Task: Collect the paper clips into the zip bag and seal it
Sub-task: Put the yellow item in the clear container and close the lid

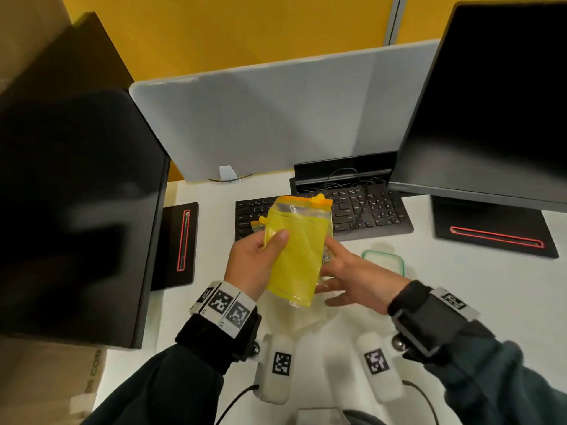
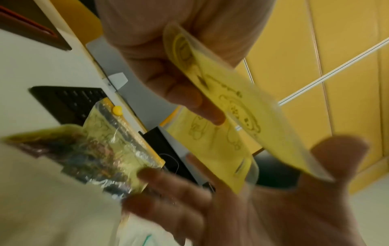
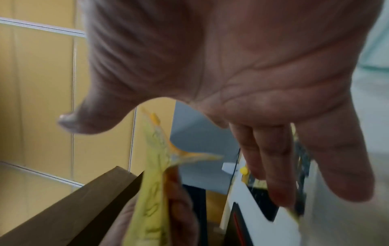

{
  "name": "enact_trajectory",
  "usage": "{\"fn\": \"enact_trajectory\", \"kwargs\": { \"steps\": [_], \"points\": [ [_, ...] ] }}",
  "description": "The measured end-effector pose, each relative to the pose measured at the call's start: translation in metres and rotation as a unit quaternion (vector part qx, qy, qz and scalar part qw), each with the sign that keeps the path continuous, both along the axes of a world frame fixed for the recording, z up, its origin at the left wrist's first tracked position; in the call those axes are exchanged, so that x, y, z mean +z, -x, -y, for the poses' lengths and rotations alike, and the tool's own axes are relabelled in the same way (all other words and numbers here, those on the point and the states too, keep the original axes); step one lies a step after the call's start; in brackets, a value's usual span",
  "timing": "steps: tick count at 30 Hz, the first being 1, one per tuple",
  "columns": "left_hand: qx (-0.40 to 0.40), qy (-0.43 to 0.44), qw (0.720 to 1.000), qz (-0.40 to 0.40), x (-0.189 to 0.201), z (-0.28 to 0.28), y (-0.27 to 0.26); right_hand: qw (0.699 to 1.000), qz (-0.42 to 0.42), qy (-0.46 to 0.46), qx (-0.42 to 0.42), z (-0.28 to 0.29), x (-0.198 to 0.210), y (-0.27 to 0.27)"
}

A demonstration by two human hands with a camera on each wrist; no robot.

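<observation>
Above the keyboard our left hand is pinching the limp, slippery zip bag mid-side; our right hand is spreading loose fingers.

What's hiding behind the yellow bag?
Behind the yellow bag sits a black keyboard; the bag covers its middle. The right hand reaches behind it too, its fingers partly hidden.

keyboard behind, green-rimmed lid right, bare desk further right
</observation>
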State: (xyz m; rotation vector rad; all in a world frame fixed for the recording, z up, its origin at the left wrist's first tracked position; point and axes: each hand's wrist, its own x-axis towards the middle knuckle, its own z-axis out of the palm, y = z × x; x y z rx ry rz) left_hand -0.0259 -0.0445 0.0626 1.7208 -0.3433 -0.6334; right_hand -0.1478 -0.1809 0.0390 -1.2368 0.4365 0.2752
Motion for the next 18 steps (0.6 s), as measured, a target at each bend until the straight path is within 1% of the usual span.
{"fn": "enact_trajectory", "kwargs": {
  "steps": [2, 4, 5, 7, 8, 10, 11, 13, 15, 17, 18],
  "points": [
    [-0.013, 0.003, 1.000, -0.017, -0.004, 0.002, 0.007, 0.998, 0.039, -0.037, -0.024, -0.007, -0.003, -0.009],
    [-0.029, 0.011, 0.999, -0.039, -0.006, 0.001, 0.012, 0.989, 0.075, -0.103, -0.082, -0.006, -0.002, -0.018],
    [-0.036, 0.012, 0.998, -0.047, -0.008, 0.001, 0.014, 0.982, 0.081, -0.130, -0.112, -0.003, 0.000, -0.022],
    [-0.049, 0.007, 0.998, -0.048, -0.010, -0.001, 0.017, 0.975, 0.077, -0.140, -0.155, 0.003, 0.001, -0.024],
    [-0.050, 0.004, 0.998, -0.045, -0.011, -0.003, 0.018, 0.975, 0.083, -0.138, -0.154, 0.006, 0.000, -0.023],
    [-0.036, -0.004, 0.999, -0.038, -0.016, -0.005, 0.018, 0.980, 0.096, -0.134, -0.114, 0.004, -0.003, -0.018],
    [-0.030, -0.006, 0.999, -0.039, -0.018, -0.006, 0.017, 0.986, 0.095, -0.109, -0.082, 0.001, -0.004, -0.016],
    [-0.031, -0.026, 0.998, -0.046, -0.024, -0.010, 0.015, 0.996, 0.080, -0.013, -0.039, -0.009, -0.009, -0.012],
    [-0.054, -0.068, 0.995, -0.052, -0.029, -0.013, 0.013, 0.993, 0.049, 0.083, -0.071, -0.012, -0.011, -0.011],
    [-0.078, -0.108, 0.990, -0.053, -0.030, -0.017, 0.014, 0.988, 0.032, 0.103, -0.107, -0.011, -0.014, -0.009],
    [-0.080, -0.109, 0.990, -0.044, -0.030, -0.017, 0.013, 0.988, 0.038, 0.107, -0.103, -0.011, -0.015, -0.009]
  ]
}}
